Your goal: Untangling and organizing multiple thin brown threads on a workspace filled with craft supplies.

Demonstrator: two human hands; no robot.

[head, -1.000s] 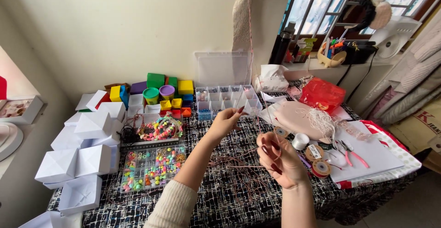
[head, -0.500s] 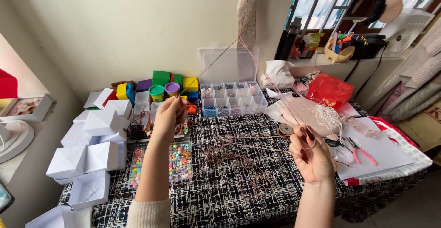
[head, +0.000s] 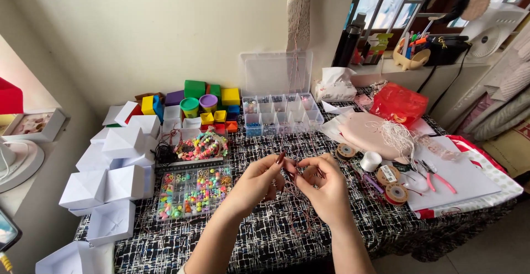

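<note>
Two bare hands meet over a table [head: 259,241] covered in black-and-white patterned cloth. At far left, white folded paper boxes [head: 113,169] are stacked along the table edge. Next to them lies a clear bead tray [head: 193,192] filled with coloured beads, with bright blocks and small pots [head: 199,105] behind it. The left hand [head: 256,183] and the right hand [head: 323,188] are close together at centre, fingertips pinched shut on a thin reddish cord [head: 298,180], which runs up toward the wall and loops down onto the cloth below the hands. Behind them stands an open clear compartment box [head: 281,114]. To the right lie spools of cord [head: 392,183], pink-handled pliers [head: 433,175] on white paper, and a red plastic bag [head: 400,104].
</note>
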